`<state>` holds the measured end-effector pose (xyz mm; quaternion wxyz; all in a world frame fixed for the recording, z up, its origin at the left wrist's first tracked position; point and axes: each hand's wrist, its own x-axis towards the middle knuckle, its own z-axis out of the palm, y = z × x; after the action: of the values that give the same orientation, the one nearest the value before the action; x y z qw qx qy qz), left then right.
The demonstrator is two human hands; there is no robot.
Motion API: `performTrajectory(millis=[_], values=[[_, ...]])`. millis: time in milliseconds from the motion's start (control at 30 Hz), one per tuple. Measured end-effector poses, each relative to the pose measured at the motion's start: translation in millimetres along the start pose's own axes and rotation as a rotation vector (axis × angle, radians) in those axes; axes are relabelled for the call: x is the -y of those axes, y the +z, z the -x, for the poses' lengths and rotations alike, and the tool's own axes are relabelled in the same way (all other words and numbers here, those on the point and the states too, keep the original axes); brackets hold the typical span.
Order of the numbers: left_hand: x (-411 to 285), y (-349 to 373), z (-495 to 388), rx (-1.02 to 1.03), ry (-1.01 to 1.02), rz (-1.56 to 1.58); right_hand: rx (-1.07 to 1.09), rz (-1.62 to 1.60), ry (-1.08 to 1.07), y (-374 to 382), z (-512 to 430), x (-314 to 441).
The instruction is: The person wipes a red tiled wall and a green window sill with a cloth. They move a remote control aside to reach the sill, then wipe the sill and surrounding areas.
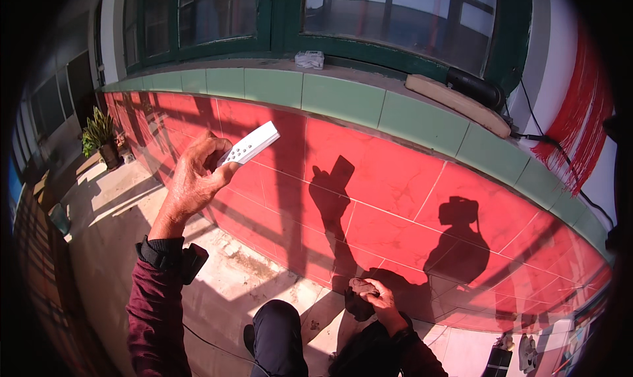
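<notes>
My left hand (200, 171) is raised at the left of the head view, its fingers closed on the lower end of a white remote control (249, 143) with several small grey buttons. The remote tilts up to the right, in front of a red tiled wall (385, 179). Low in the middle, my right hand (380, 298) grips a crumpled brownish cloth-like thing (363, 287); what it is exactly, I cannot tell. Dark shadows of both arms and my head fall on the wall.
Along the green-tiled window ledge (341, 100) lie a small clear-and-white box (309, 59), a wooden board (457, 105) and a black cylinder (474, 88) near a cable. Red fringe hangs at right. A potted plant (101, 134) stands at left.
</notes>
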<state>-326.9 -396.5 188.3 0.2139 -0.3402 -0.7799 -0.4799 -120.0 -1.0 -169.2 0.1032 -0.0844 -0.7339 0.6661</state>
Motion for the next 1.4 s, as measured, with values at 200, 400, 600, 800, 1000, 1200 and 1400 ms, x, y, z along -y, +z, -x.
performTrajectory(millis=[200, 400, 600, 800, 1000, 1200, 1400], values=[[-61.2, 27.2, -120.6, 0.05, 0.284, -0.257, -0.047, -0.06, 0.048, 0.9, 9.9, 21.2], [-84.0, 67.7, -179.1, 0.191, 0.217, -0.284, -0.07, -0.102, -0.012, -1.1, 11.6, 22.1], [-78.9, 102.7, -202.7, 0.256, 0.377, -0.354, -0.086, -0.122, 0.001, -6.4, 6.5, 4.4], [-67.0, 138.9, -199.1, -0.027, 0.402, -0.281, -0.091, -0.118, -0.089, -10.9, 1.8, -2.0], [-42.5, 143.5, -91.7, -0.323, 0.36, 0.086, -0.213, -0.067, -0.045, -16.8, -5.5, -4.9], [81.4, 155.5, 52.6, -0.255, -0.071, 0.2, -0.361, -0.111, -0.167, -20.5, -10.5, 4.7], [186.7, 161.4, 132.0, -0.364, -0.46, 0.318, -0.825, 0.529, -0.591, -34.4, -53.0, 100.7]])
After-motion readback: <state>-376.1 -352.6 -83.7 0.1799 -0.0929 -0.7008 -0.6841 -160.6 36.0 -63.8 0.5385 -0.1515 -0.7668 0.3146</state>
